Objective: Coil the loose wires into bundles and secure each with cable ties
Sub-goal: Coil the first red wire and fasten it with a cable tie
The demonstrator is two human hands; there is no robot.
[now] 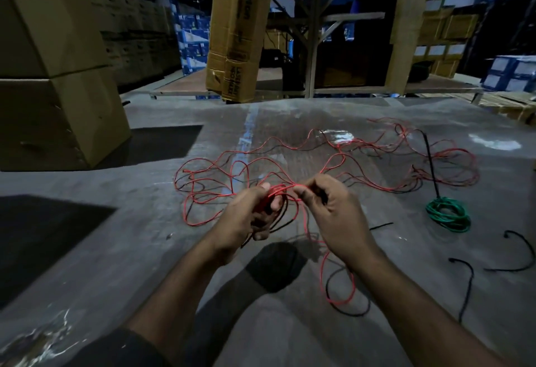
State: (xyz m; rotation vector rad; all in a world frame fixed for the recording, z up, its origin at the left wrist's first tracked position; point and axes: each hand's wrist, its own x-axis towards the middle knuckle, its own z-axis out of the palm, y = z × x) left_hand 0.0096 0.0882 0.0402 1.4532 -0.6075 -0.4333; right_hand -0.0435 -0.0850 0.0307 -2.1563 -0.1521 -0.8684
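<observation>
Red and black wire (319, 149) lies tangled on the floor; I see left hand (246, 216) gripping gathered loops, right hand (327, 210) pinching a strand.

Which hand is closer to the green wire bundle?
The right hand. It is just left of the green wire bundle, apart from it. The left hand is farther left, beyond the right hand.

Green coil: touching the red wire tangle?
Apart. Head view shows bare floor between the green coil and the red wire tangle's nearest loops.
</observation>
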